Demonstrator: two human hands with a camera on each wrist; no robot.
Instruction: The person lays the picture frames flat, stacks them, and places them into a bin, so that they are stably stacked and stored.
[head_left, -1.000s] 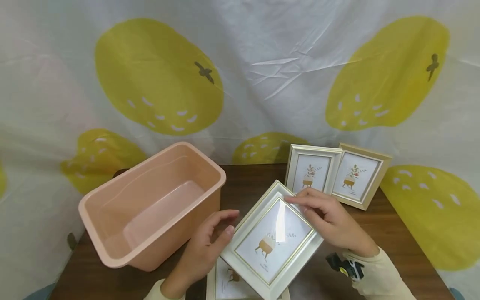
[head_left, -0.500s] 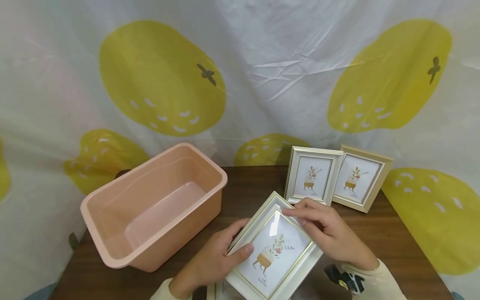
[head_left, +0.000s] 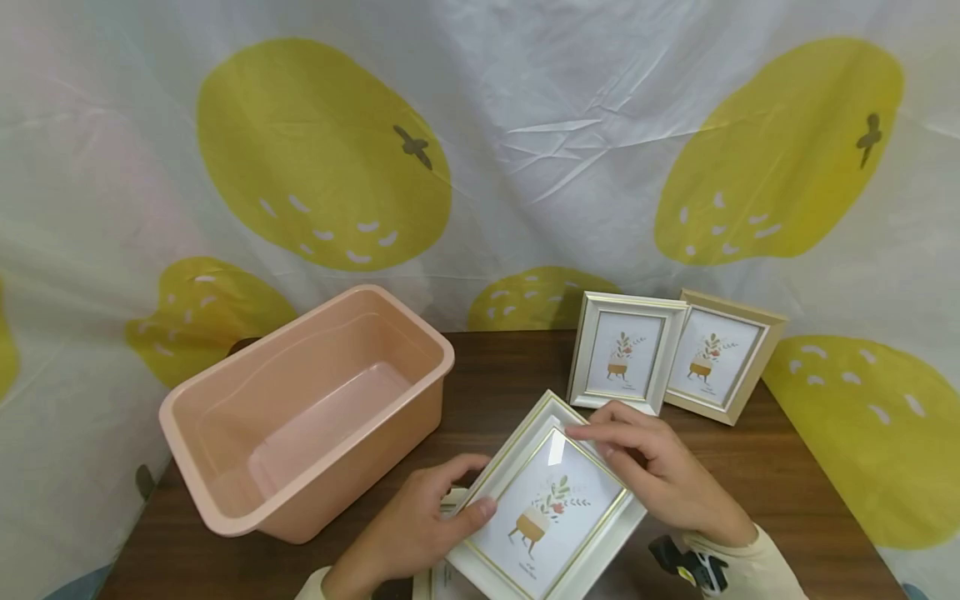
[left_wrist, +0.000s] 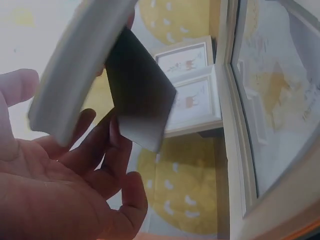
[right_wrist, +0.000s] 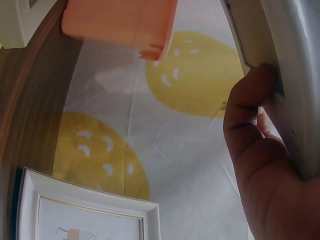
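A white picture frame [head_left: 543, 512] with a gold inner edge and a plant print is held face up and tilted in both hands. My left hand [head_left: 423, 521] grips its left side, thumb over the front border and fingers behind. In the left wrist view, the dark stand flap [left_wrist: 142, 95] juts from its back beside those fingers. At the upper right side, my right hand [head_left: 667, 471] pinches the border, index finger stretched along the front. Another picture frame [head_left: 431, 579] lies on the table underneath, mostly covered by the held one.
A pink plastic bin [head_left: 337, 483] stands at the left on the dark wooden table [head_left: 787, 483]. Toward the back right, a white picture frame [head_left: 588, 358] stands upright, overlapping a tan picture frame [head_left: 757, 367]. Behind hangs a lemon-print cloth [head_left: 525, 167].
My left hand has come in from beside the picture frame and taken hold of its left side. The frame has dropped slightly toward me, the right hand staying on it.
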